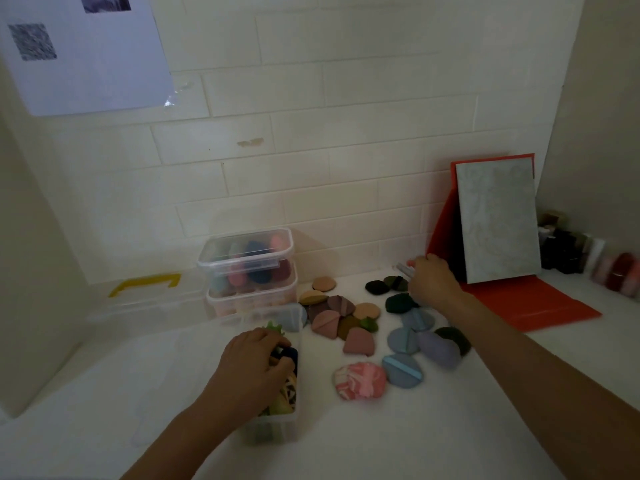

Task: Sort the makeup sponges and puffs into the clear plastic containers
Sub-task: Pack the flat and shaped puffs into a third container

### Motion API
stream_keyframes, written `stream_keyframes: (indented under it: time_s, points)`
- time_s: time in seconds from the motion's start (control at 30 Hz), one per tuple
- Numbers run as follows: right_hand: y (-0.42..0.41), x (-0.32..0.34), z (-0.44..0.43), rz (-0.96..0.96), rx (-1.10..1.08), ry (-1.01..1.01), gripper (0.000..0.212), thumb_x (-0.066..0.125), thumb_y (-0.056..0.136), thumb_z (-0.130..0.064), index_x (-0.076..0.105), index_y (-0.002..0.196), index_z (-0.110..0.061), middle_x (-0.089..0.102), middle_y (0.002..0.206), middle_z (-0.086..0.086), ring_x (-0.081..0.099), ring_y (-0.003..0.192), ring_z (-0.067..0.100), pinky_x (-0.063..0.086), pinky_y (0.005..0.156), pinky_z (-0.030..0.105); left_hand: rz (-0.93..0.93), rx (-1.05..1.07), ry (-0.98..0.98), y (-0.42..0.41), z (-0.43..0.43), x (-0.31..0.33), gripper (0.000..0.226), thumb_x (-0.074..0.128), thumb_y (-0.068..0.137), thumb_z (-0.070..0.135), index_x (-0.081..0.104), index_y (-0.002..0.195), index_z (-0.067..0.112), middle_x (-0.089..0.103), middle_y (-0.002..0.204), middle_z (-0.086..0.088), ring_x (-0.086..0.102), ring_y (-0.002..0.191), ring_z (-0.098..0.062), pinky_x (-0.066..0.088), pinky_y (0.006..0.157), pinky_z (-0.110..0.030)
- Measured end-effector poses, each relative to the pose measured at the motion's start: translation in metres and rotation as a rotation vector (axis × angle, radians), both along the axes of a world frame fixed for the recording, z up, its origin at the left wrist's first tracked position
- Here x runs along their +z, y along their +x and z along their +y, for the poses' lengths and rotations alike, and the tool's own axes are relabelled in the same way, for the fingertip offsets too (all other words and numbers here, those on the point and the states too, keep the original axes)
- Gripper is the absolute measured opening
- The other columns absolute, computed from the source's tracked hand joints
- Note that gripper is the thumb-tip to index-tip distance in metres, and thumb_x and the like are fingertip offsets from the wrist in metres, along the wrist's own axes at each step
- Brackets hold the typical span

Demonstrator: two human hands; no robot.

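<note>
The box point(273, 433) stands with its long axis running away toward the wall point(311, 133). The left grip point(254, 362) lies curled over the sponges point(289, 355) inside; if it grasps one, I cannot tell. The loose puffs point(360, 379) lie on the surface point(381, 441) right of the box, nearer the right grip point(429, 282), which is clenched on a small blurred thing point(403, 270)

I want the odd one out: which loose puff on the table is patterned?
The pink-and-white marbled puff, lying nearest the front. All the other loose ones are plain colours.
</note>
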State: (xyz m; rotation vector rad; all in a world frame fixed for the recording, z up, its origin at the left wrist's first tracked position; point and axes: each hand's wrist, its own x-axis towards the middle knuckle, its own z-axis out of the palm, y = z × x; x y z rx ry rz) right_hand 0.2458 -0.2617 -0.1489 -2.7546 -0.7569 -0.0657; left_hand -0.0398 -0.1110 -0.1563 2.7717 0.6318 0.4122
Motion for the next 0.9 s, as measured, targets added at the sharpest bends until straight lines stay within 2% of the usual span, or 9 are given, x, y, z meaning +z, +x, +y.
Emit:
stream_keyframes:
  time_s: [0.1,0.23,0.37,0.4,0.57,0.63,0.73,0.83,0.9]
  points:
    - [0.02,-0.005,-0.002,-0.043,-0.12,-0.112,0.048,0.047,0.091,-0.023,0.039,0.134,-0.005,0.045,0.133,0.016,0.042,0.12,0.028,0.033,0.094,0.031,-0.009,0.003,0.011,0.001,-0.001,-0.001,0.041,0.037,0.082,0.044,0.055,0.117,0.032,0.053,0.111,0.012,0.043,0.097,-0.006,0.032,0.088,-0.02]
    - [0.027,-0.007,0.005,0.042,-0.213,-0.179,0.066,0.044,0.093,-0.026,0.016,0.144,0.004,0.02,0.151,0.026,0.025,0.137,0.038,0.023,0.114,0.04,-0.034,0.014,0.024,0.003,-0.001,-0.002,0.03,0.045,0.09,0.035,0.054,0.118,0.032,0.052,0.114,0.013,0.04,0.097,-0.004,0.031,0.092,-0.02]
    - [0.032,-0.016,0.013,0.184,-0.146,-0.264,0.091,0.053,0.078,-0.028,-0.002,0.151,-0.033,0.015,0.156,0.011,0.023,0.138,0.036,0.022,0.113,0.05,-0.062,0.012,0.016,0.003,-0.002,-0.002,0.029,0.046,0.089,0.034,0.055,0.117,0.033,0.048,0.107,0.016,0.041,0.096,-0.003,0.031,0.093,-0.019]
    - [0.03,-0.016,0.012,0.204,-0.16,-0.262,0.093,0.055,0.078,-0.027,-0.003,0.15,-0.036,0.013,0.156,0.011,0.021,0.138,0.036,0.023,0.113,0.05,-0.07,0.011,0.016,0.003,-0.003,-0.002,0.029,0.046,0.089,0.034,0.055,0.117,0.033,0.047,0.105,0.017,0.041,0.096,-0.003,0.031,0.091,-0.018]
    - [0.037,-0.025,0.009,0.12,-0.155,-0.237,0.092,0.059,0.079,-0.037,0.001,0.151,-0.028,0.024,0.148,0.015,0.026,0.132,0.035,0.03,0.108,0.046,-0.08,0.009,0.026,0.003,-0.001,-0.003,0.03,0.046,0.089,0.035,0.055,0.118,0.034,0.051,0.113,0.015,0.04,0.097,-0.003,0.031,0.095,-0.02]
    - [0.044,-0.03,0.008,0.131,-0.155,-0.2,0.085,0.054,0.08,-0.043,0.011,0.151,-0.022,0.028,0.147,0.016,0.028,0.129,0.035,0.031,0.105,0.045,-0.079,0.011,0.027,0.003,-0.001,-0.003,0.03,0.046,0.089,0.034,0.055,0.118,0.033,0.051,0.111,0.015,0.041,0.097,-0.003,0.032,0.096,-0.021]
    - [0.037,-0.028,0.005,0.125,-0.222,-0.119,0.067,0.05,0.088,-0.035,0.028,0.142,-0.002,0.035,0.141,0.019,0.035,0.127,0.033,0.031,0.105,0.04,-0.083,0.011,0.024,0.004,-0.002,-0.002,0.03,0.046,0.09,0.034,0.055,0.118,0.032,0.052,0.111,0.014,0.041,0.096,-0.003,0.031,0.092,-0.019]
    - [0.028,-0.027,0.003,0.105,-0.242,-0.087,0.068,0.056,0.087,-0.029,0.024,0.139,0.002,0.035,0.14,0.021,0.037,0.127,0.034,0.033,0.105,0.038,-0.076,0.01,0.027,0.004,-0.002,-0.001,0.031,0.046,0.09,0.034,0.055,0.119,0.032,0.053,0.114,0.013,0.041,0.096,-0.003,0.031,0.092,-0.019]
    - [0.026,-0.028,0.002,0.084,-0.235,-0.067,0.058,0.053,0.09,-0.024,0.027,0.136,0.001,0.038,0.138,0.022,0.041,0.125,0.034,0.037,0.102,0.038,-0.073,0.012,0.024,0.004,-0.002,-0.001,0.031,0.046,0.089,0.034,0.055,0.119,0.032,0.054,0.116,0.012,0.041,0.096,-0.003,0.031,0.093,-0.019]
